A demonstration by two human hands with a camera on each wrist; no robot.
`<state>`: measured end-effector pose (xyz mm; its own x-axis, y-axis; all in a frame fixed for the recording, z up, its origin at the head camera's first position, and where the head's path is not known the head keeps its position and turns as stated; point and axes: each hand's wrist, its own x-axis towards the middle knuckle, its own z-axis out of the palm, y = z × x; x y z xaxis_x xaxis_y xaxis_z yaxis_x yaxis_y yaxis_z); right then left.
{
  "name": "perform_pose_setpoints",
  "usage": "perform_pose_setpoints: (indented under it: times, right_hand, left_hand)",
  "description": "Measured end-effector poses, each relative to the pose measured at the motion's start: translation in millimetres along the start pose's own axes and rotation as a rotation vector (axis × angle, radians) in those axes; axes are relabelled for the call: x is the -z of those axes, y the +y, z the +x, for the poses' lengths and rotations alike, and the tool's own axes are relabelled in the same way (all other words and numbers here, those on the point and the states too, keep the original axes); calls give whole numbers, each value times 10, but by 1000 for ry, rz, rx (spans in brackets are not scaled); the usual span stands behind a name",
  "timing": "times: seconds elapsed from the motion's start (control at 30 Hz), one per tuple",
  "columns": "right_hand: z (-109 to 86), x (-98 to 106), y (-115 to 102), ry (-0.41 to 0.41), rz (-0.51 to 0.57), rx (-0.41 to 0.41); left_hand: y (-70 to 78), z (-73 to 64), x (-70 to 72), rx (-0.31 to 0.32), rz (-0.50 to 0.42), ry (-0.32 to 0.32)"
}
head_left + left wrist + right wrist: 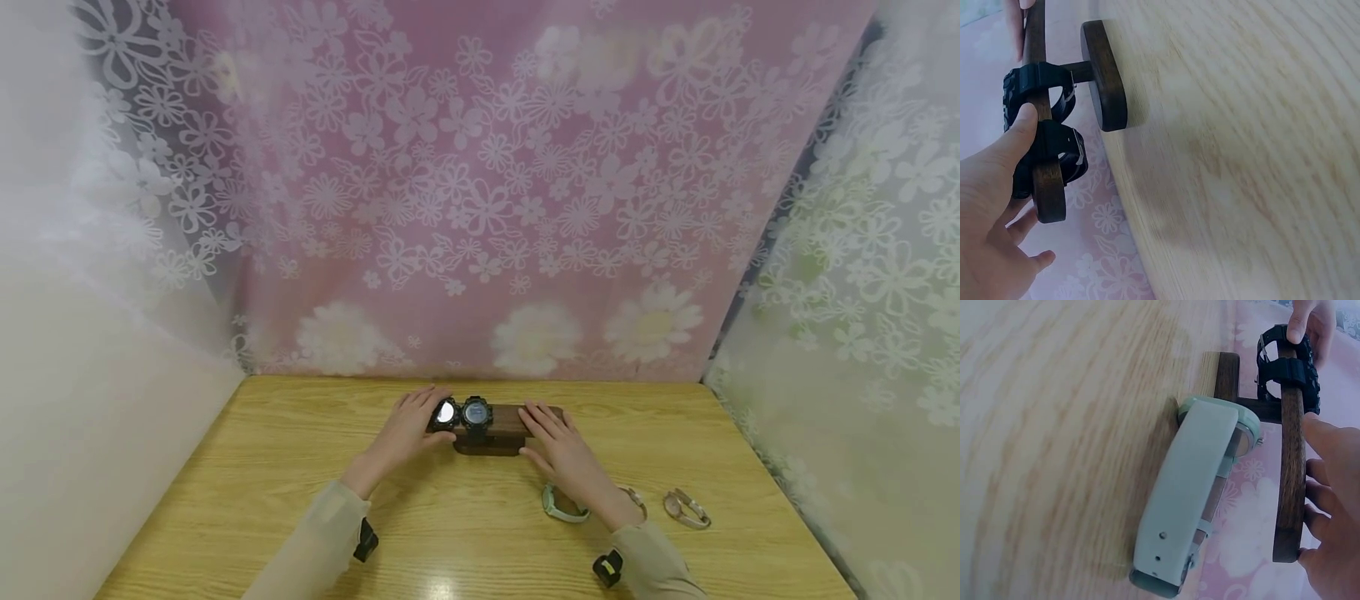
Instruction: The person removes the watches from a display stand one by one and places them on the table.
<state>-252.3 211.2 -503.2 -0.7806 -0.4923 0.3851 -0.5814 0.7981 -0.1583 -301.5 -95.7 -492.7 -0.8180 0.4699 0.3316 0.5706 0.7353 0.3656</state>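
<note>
A dark wooden watch stand (506, 421), a bar raised on a base (1105, 78), stands toward the back of the table. Two black wristwatches are strapped around its left part: one with a bright, glaring face (446, 412) at the end, and another (476, 412) beside it. My left hand (405, 427) grips the end watch, thumb on its front side and fingers passing behind the bar. My right hand (570, 462) rests on the bar's right part, fingers extended along its upper side. A mint-green wristwatch (1188, 487) lies on the table just below my right hand.
A light-strapped watch (686, 508) lies on the table (450, 517) at the right, and another (634, 500) is partly hidden behind my right wrist. A pink floral curtain (487, 208) hangs along the back edge, with pale sheets on both sides.
</note>
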Motion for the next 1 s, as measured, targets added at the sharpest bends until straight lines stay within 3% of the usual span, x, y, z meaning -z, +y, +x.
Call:
perform_pose_setpoints:
  times: [0.33,0.67,1.0]
  right_hand:
    - [11,3,14,-27,9,-11]
    - [9,-31,28,-1,11,-3]
    - [11,-45,17,15,16,5]
  left_hand:
    - [-67,-9,90,41,-17,28]
    - [-214,-185,182,53,21,77]
    - [-256,-400,283,-4,182,148]
